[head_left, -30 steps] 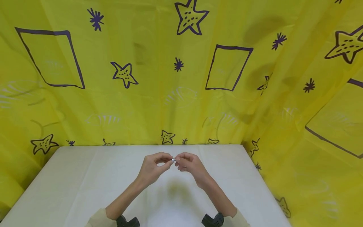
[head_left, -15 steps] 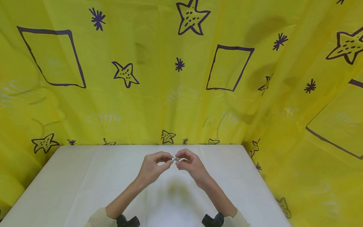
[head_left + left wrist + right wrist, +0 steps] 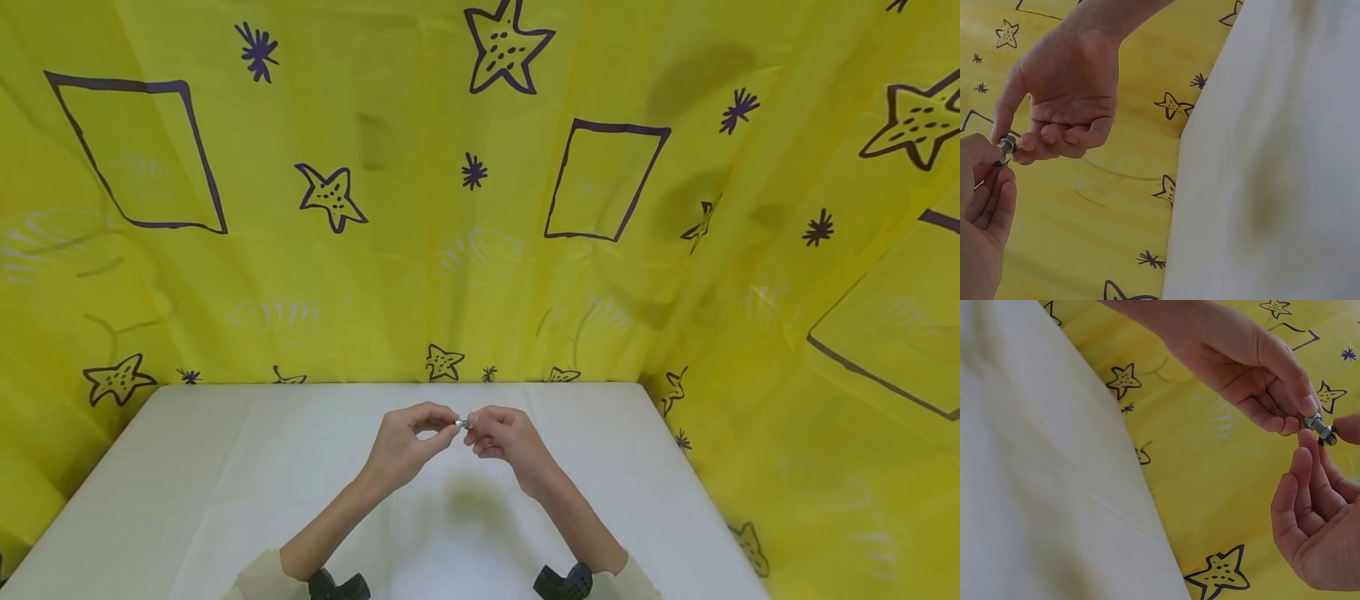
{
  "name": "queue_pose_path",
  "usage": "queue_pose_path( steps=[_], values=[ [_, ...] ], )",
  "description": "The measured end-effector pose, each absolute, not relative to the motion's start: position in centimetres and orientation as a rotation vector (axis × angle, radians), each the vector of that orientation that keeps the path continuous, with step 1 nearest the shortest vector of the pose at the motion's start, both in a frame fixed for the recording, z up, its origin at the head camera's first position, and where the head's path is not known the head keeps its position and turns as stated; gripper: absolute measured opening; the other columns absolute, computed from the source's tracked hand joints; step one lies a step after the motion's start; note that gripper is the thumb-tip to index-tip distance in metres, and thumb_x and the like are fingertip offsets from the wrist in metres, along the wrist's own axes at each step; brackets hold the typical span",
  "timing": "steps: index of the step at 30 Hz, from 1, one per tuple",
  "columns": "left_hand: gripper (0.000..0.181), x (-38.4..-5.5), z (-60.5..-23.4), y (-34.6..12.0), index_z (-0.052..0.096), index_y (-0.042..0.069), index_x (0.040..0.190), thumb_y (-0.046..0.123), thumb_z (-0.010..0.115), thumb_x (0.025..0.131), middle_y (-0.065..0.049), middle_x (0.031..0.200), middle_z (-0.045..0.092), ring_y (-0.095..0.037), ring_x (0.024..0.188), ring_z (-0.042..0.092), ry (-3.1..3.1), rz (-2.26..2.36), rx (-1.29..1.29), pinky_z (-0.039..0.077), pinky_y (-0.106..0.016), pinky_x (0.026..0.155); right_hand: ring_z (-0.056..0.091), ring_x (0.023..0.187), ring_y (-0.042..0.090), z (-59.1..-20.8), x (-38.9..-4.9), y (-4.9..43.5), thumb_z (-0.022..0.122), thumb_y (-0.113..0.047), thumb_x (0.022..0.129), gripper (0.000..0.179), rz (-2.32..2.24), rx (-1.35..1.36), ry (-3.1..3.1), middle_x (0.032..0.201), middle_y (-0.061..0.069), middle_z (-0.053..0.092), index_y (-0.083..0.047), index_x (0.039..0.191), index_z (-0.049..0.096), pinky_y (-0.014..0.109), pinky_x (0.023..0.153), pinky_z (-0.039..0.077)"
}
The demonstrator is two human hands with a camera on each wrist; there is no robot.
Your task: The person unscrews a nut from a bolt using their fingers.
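Note:
A small silvery metal bolt (image 3: 462, 424) is held up over the white table between the two hands. In the head view my left hand (image 3: 405, 446) comes from the left and pinches the bolt's head end between thumb and fingers. From the other side, my right hand (image 3: 513, 442) has its thumb and index finger at the threaded end. There a nut (image 3: 1329, 435) sits on the thread, seen in the right wrist view between the right thumb (image 3: 1346, 428) and index finger. The other right fingers are loosely curled. Left fingertips cover the bolt's head.
The white-covered table (image 3: 262, 483) lies below both hands, with their soft shadow on it. A yellow curtain (image 3: 405, 275) printed with stars and fish hangs behind and along the right side. Dark wrist-camera mounts (image 3: 564, 581) sit near the sleeves.
Half a second ago the right thumb and fingers were spread apart around the bolt's end; now they have closed in on the nut again. The left hand has kept its place and hold.

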State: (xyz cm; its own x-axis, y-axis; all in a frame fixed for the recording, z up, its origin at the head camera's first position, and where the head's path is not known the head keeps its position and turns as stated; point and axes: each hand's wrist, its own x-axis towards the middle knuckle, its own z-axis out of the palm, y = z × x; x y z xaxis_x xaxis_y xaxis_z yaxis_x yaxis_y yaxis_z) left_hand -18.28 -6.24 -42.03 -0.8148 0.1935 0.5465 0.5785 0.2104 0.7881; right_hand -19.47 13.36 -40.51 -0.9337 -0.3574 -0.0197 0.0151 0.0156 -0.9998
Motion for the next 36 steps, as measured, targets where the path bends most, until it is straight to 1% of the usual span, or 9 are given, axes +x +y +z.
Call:
queue_pose_path(
  steps=[5,8,13,19,22,26,29,31,36],
  values=[
    [0.011,-18.24,-41.97,-6.25,0.075,0.006,0.096,-0.001,0.075,0.087,0.001,0.092,0.073,-0.015,0.082,0.069,-2.165,-1.642,-0.712,0.058,-0.034,0.083,0.062,0.078,0.018,-40.67,-19.59,13.40,0.063,-0.013,0.096,0.017,-2.021,-0.390,2.024,0.085,0.004,0.065,0.002,0.103,0.066,0.030,0.080,0.057],
    [0.012,-18.25,-41.97,-6.27,0.075,0.006,0.096,-0.001,0.075,0.087,0.001,0.092,0.073,-0.015,0.082,0.069,-2.169,-1.646,-0.701,0.058,-0.034,0.083,0.064,0.082,0.019,-40.77,-19.59,13.44,0.064,-0.009,0.093,0.019,-2.030,-0.424,2.009,0.093,0.006,0.066,0.003,0.108,0.062,0.033,0.084,0.057],
    [0.012,-18.35,-42.01,-6.32,0.075,0.006,0.096,-0.002,0.075,0.086,0.001,0.092,0.073,-0.015,0.083,0.069,-2.175,-1.643,-0.686,0.058,-0.034,0.083,0.066,0.087,0.020,-40.92,-19.62,13.50,0.063,-0.004,0.094,0.022,-2.030,-0.491,2.012,0.105,0.011,0.065,0.006,0.113,0.059,0.035,0.086,0.057],
    [0.013,-18.43,-41.94,-6.35,0.076,0.006,0.096,-0.001,0.075,0.086,0.001,0.092,0.073,-0.015,0.083,0.069,-2.180,-1.638,-0.670,0.058,-0.034,0.084,0.067,0.087,0.022,-40.81,-19.64,13.55,0.064,-0.006,0.094,0.028,-2.014,-0.507,2.042,0.110,0.014,0.064,0.006,0.118,0.057,0.036,0.087,0.056],
    [0.013,-18.47,-41.93,-6.32,0.076,0.006,0.096,-0.001,0.075,0.086,0.001,0.092,0.073,-0.015,0.083,0.069,-2.173,-1.636,-0.679,0.058,-0.033,0.084,0.068,0.082,0.021,-40.77,-19.71,13.49,0.063,-0.015,0.097,0.029,-2.004,-0.435,2.055,0.108,0.014,0.067,0.004,0.119,0.059,0.034,0.083,0.057],
    [0.012,-18.51,-41.99,-6.28,0.075,0.006,0.096,-0.001,0.075,0.087,0.001,0.092,0.073,-0.016,0.083,0.069,-2.162,-1.646,-0.698,0.058,-0.033,0.083,0.067,0.072,0.017,-40.73,-19.80,13.39,0.058,-0.025,0.101,0.033,-1.999,-0.337,2.065,0.092,0.010,0.069,0.006,0.111,0.063,0.030,0.075,0.059],
    [0.012,-18.53,-42.05,-6.25,0.075,0.006,0.096,-0.001,0.075,0.087,0.001,0.092,0.073,-0.015,0.083,0.068,-2.160,-1.657,-0.703,0.058,-0.033,0.083,0.066,0.069,0.016,-40.67,-19.79,13.38,0.057,-0.023,0.101,0.031,-1.996,-0.331,2.065,0.082,0.007,0.067,0.008,0.104,0.065,0.027,0.072,0.058],
    [0.012,-18.55,-42.08,-6.23,0.075,0.006,0.096,-0.001,0.075,0.087,0.001,0.092,0.073,-0.015,0.082,0.068,-2.161,-1.658,-0.704,0.058,-0.033,0.083,0.065,0.070,0.015,-40.67,-19.78,13.41,0.058,-0.020,0.100,0.028,-1.995,-0.339,2.060,0.080,0.006,0.067,0.007,0.102,0.066,0.027,0.072,0.058],
    [0.011,-18.61,-42.12,-6.20,0.075,0.006,0.096,-0.001,0.075,0.087,0.000,0.092,0.073,-0.015,0.082,0.069,-2.156,-1.653,-0.710,0.058,-0.034,0.082,0.065,0.076,0.018,-40.69,-19.77,13.48,0.061,-0.015,0.098,0.021,-2.017,-0.368,2.036,0.086,0.008,0.067,0.005,0.104,0.066,0.030,0.079,0.058]
  ],
)
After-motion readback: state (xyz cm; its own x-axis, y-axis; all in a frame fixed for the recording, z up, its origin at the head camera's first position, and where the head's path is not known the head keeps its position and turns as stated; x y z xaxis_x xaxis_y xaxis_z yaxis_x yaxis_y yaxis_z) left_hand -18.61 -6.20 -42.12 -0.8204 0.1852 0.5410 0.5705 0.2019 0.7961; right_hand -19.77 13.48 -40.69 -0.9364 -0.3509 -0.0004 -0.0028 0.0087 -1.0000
